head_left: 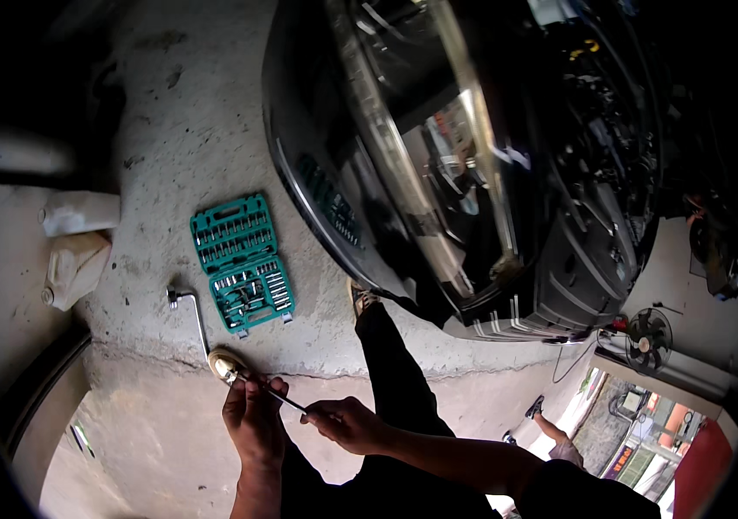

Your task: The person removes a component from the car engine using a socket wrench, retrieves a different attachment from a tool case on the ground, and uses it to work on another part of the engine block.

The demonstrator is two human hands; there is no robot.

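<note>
Ratchet (269, 391) spans both hands.

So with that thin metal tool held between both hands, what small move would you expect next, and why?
Probably a small bend toward the open green socket case on the concrete floor. The left hand and right hand both grip a slim metal tool, and what looks like its free end points toward the case. That suggests fitting or returning a piece, though I can't be sure.

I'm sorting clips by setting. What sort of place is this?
Most likely a car repair garage: a dark car stands on a bare concrete floor, an open green socket set lies beside it, and both hands grip a slim metal tool.
</note>
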